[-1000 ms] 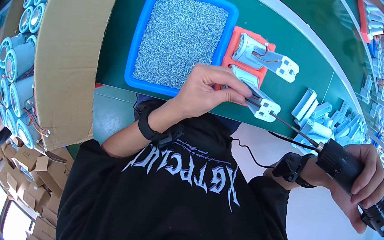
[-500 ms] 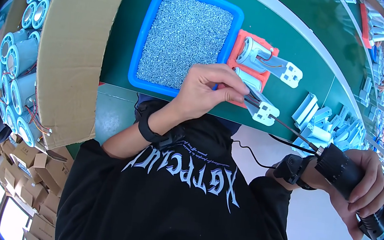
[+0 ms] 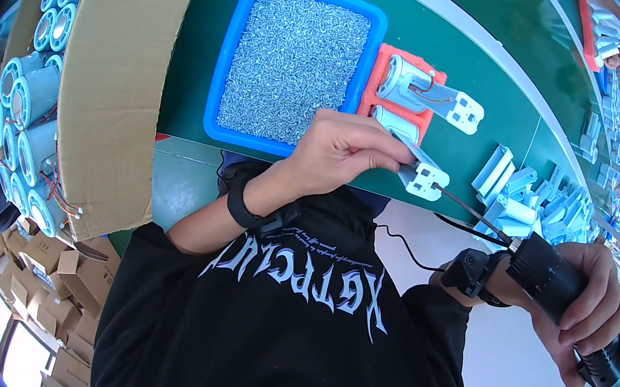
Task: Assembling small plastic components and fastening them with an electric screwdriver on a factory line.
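My right hand (image 3: 596, 306) is wrapped round a black electric screwdriver (image 3: 548, 273), whose long thin bit points left and up. The bit reaches the white end plate of a bracket (image 3: 426, 183), apparently through an opening in it. On the other side of that plate, my left hand (image 3: 346, 151) pinches thumb and forefinger together against the bracket; whatever lies between the fingertips is hidden. This bracket joins a white cylinder (image 3: 396, 122), partly covered by my left hand. Beyond it, a similar white cylinder with bracket (image 3: 410, 82) and thin wires lies in a red foam holder (image 3: 402, 53).
A blue tray (image 3: 218, 97) full of small silver screws stands left of the holder. Farther left, a cardboard box (image 3: 126, 86) holds several white cylinders (image 3: 31, 97). Loose white brackets (image 3: 518, 200) are heaped at right on the green table (image 3: 487, 76). Other people are at far right.
My left fingertips have edged slightly right, deeper toward the bracket's end plate. The screwdriver keeps nearly the same position. The tray and holder appear shifted slightly left in the picture.
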`<state>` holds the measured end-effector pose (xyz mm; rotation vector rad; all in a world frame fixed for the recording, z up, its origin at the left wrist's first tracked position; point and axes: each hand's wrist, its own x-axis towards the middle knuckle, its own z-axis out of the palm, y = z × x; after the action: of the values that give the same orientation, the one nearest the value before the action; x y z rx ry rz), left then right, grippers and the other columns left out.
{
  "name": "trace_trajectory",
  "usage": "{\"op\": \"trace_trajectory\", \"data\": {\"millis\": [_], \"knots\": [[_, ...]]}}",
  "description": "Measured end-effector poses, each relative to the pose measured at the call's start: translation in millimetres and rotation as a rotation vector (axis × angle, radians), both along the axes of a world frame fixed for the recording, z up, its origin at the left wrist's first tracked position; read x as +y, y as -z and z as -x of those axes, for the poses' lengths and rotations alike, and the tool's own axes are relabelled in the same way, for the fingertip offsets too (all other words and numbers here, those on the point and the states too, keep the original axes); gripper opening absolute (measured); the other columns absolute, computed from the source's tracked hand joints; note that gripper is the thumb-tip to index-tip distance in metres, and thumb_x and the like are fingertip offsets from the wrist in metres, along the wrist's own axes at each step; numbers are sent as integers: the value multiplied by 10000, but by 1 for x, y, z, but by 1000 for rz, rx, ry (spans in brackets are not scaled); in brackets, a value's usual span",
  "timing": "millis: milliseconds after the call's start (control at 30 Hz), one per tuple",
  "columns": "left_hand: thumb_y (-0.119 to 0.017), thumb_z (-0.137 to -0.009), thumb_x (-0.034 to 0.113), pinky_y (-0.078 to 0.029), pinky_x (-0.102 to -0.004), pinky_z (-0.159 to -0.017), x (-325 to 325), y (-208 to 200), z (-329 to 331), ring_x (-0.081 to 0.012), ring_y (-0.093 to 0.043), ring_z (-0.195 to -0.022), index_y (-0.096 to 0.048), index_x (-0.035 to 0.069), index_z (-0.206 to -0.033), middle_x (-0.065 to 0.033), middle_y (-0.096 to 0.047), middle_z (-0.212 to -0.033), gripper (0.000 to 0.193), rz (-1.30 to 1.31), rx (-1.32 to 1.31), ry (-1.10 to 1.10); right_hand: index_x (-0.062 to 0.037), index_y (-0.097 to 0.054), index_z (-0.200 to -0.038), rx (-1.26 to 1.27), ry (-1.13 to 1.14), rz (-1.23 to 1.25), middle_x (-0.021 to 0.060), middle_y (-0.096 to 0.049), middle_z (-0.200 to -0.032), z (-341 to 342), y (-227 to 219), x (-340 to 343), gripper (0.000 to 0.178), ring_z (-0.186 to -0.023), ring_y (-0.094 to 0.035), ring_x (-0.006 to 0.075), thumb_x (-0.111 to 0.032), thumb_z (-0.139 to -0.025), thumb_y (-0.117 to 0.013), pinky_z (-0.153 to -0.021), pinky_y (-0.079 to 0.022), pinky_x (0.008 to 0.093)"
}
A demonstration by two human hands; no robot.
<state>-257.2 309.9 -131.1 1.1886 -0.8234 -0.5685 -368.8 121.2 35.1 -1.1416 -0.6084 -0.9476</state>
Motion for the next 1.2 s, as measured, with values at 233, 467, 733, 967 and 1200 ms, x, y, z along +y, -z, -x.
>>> {"op": "trace_trajectory", "data": {"millis": [233, 467, 733, 967, 1200], "knots": [[-681, -714, 9, -507, -275, -632, 9, -18, -19, -230, -643, -709, -687, 36, -849, -89, -663, -783, 137, -17, -338, -198, -116, -560, -1022, 53, -100, 115, 25, -621, -710, -8, 12, 10, 476, -526, -625, 120, -434, -713, -736, -521, -555, 217], [-674, -724, 75, -487, -333, -673, 33, 7, -36, -243, -559, -781, -664, 79, -821, -52, -576, -805, 97, -718, -693, -84, -72, -503, -1134, 116, -93, 195, 94, -587, -715, -17, 17, 29, 452, -481, -596, 164, -149, -752, -732, -418, -535, 258], [-657, -731, 69, -486, -342, -676, 27, 11, -38, -242, -559, -783, -634, 54, -765, -64, -569, -810, 44, -668, -672, -35, -78, -459, -1173, 133, -130, 226, 100, -584, -719, -20, 19, 30, 451, -483, -595, 186, -153, -791, -686, -431, -539, 283], [-661, -723, -23, -514, -300, -695, 7, 2, -28, -245, -642, -783, -631, 19, -757, -90, -663, -814, 62, -188, -389, -165, -82, -504, -1133, 135, -298, 279, 76, -614, -737, -24, 23, 28, 562, -536, -631, 161, -454, -761, -701, -491, -545, 237], [-681, -685, -38, -500, -319, -760, -6, 18, -6, -221, -646, -808, -636, 42, -738, -62, -663, -788, 106, -125, -354, -140, -71, -480, -1132, 179, -282, 316, 87, -618, -740, -26, 20, 19, 532, -531, -632, 169, -417, -785, -687, -498, -550, 241]]}}
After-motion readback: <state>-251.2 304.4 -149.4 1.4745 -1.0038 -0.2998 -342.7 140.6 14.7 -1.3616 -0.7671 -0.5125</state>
